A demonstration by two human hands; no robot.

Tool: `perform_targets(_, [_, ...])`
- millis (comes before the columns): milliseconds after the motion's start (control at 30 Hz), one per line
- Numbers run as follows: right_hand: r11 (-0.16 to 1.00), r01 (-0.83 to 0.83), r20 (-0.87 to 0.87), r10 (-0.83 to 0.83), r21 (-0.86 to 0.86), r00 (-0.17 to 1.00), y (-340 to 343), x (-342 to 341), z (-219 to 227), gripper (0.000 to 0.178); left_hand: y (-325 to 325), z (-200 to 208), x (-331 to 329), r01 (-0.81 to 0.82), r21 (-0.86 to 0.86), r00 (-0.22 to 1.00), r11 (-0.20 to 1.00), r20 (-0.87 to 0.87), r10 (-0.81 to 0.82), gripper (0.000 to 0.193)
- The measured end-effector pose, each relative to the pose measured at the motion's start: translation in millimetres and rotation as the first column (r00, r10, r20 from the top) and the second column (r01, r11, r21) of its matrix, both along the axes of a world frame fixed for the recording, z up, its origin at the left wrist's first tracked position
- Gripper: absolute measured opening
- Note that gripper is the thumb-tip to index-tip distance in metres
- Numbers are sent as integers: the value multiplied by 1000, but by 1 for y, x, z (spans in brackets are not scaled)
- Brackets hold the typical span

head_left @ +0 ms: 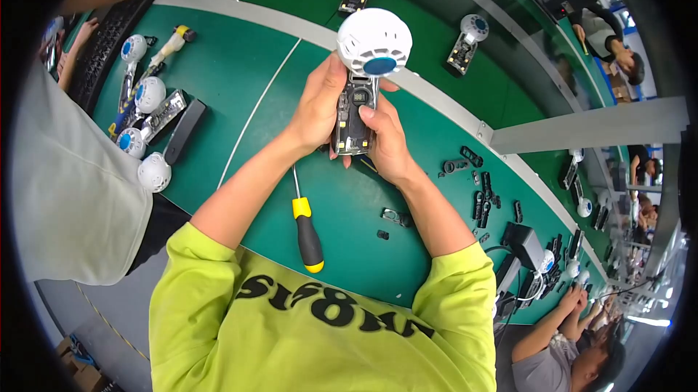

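Observation:
Both hands hold up a handheld fan [355,112] with a round white head, a blue hub and a see-through dark body. Inside the body a small display is lit, and gold-coloured parts show near its lower end. My left hand [318,105] wraps the body's left side, its thumb just under the head. From the right, my right hand [390,141] grips the body with its thumb pressed on the front by the display; its other fingers are mostly hidden behind. Below the hands, a yellow and black screwdriver [307,236] lies on the green bench mat [247,130].
Several similar fans [150,94] and a black casing [185,130] lie at the left, beside a person in a grey shirt [80,174]. Small black parts [481,203] are scattered at the right. Fans stand on the green conveyor belt [422,29] beyond a metal rail [465,108].

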State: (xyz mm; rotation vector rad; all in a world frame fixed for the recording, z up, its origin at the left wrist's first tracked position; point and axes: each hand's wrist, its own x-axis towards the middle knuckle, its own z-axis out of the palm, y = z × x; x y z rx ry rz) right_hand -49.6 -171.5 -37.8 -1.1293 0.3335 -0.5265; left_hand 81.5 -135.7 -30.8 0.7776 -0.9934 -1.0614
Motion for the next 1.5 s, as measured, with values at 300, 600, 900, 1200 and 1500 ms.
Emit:
perform_targets(300, [999,14,-63,-16,-40,998,3,4,0,46,2,-19,9,92,81,993,993,-76,-85,71])
perform_targets(600, [996,11,-99,-1,93,995,6,6,-4,43,14,-17,15,141,251,989,958,-82,-124,66])
perform_targets(900, [804,283,29,-349,523,937,-64,-27,11,39,-2,-12,16,-123,143,944,982,324,71,47])
perform_targets(1200, [927,233,-146,-284,-293,948,-58,-33,15,37,18,18,34,-74,79,786,994,618,9,25])
perform_targets(1500, [357,-462,-584,-497,-812,642,25,-48,10,31,161,4,-6,345,39,251,938,959,-132,31])
